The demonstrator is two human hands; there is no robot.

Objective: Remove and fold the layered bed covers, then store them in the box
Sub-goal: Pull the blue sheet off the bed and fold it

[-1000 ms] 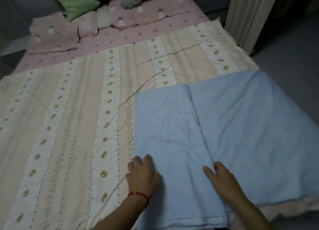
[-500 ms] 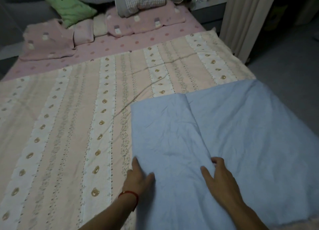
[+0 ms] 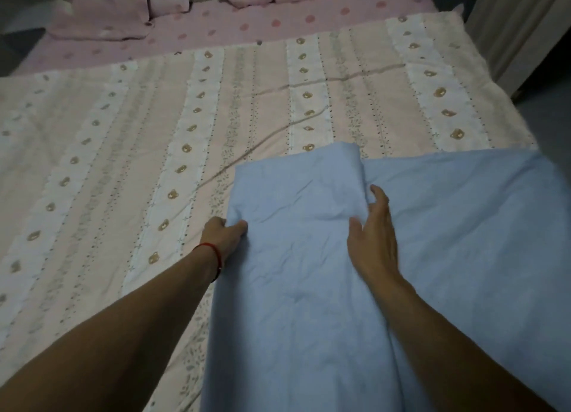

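The task looks to be in its early-to-middle stretch: the soft, lightly wrinkled pale blue cotton cover [image 3: 309, 288] is off the stack and already doubled over itself, its folded panel lying on the near right part of the bed with a rounded fold edge standing up slightly at the far end, while the rest of it spreads flat toward the right edge. It needs more folds before it is compact, and under it the peach-and-white striped quilted cover printed with small brown bears [image 3: 185, 133] is spread flat across the mattress with a few long creases, not yet removed. Beneath that, a pink dotted sheet [image 3: 278, 22] shows at the head end beside matching pink pillows [image 3: 102, 13]. No box is in view, so storing is all ahead. The left hand [image 3: 224, 234], a red cord bracelet [image 3: 213, 252] at its wrist, pinches the left edge of the folded blue panel, thumb on top and fingers curled under. The right hand [image 3: 374, 235] lies flat on the panel's right side, fingers straight and slightly spread, tips at the fold's edge.
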